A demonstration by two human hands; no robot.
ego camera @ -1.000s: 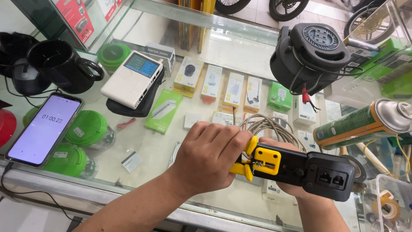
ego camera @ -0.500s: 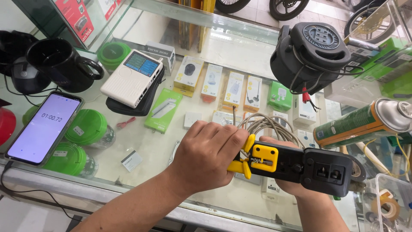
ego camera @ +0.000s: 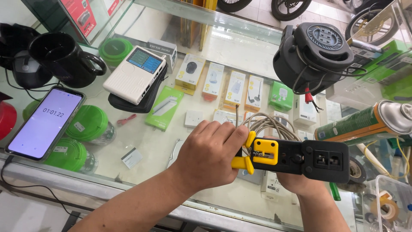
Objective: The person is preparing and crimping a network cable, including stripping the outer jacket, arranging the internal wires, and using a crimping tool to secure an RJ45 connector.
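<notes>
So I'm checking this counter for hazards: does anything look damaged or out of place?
Yes: the black cable reel at the counter's far right has red and black wires hanging loose with bare cut ends. Also, a cable end pokes up by the left hand at the crimper.

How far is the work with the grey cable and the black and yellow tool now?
Done: the grey cable end already sits in the black and yellow crimping tool. In hand: the left hand feeds it at the yellow part while the right hand holds the tool from below. Left: no finished plug is visible.
</notes>
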